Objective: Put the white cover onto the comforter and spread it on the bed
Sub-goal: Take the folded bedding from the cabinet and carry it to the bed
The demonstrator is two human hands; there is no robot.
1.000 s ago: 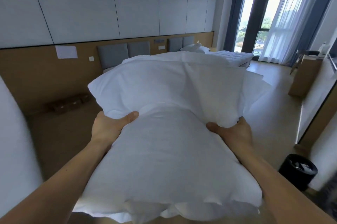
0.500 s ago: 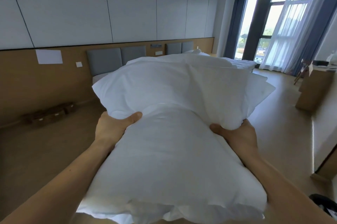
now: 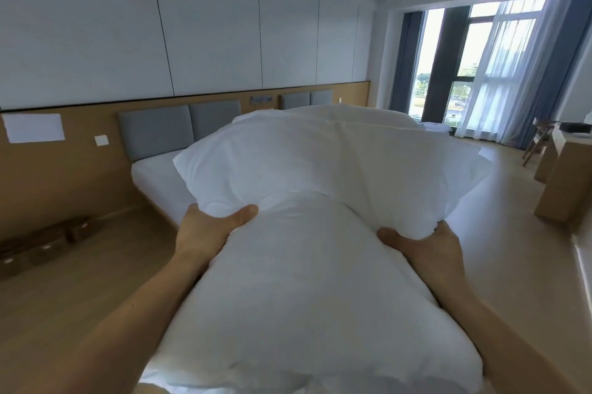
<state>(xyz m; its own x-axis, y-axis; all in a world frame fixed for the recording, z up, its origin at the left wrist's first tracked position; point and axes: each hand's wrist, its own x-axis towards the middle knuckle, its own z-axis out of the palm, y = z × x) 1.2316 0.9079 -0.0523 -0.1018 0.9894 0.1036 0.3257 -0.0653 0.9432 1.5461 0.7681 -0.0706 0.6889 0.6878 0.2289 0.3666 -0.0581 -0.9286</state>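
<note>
White comforter (image 3: 304,297) gripped at both flanks by left hand (image 3: 205,230) and right hand (image 3: 429,247); thumbs press on top; fingers hidden beneath, so their spread cannot be told; near edge cut off; fabric soft, puffy, creased; bed (image 3: 153,175) beyond left thumb.

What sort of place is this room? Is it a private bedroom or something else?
Probably a hotel twin room. A bed with a grey padded headboard stands against a long wooden wall panel, a second grey headboard sits further along it, and floor-length curtains hang at a tall window.
</note>
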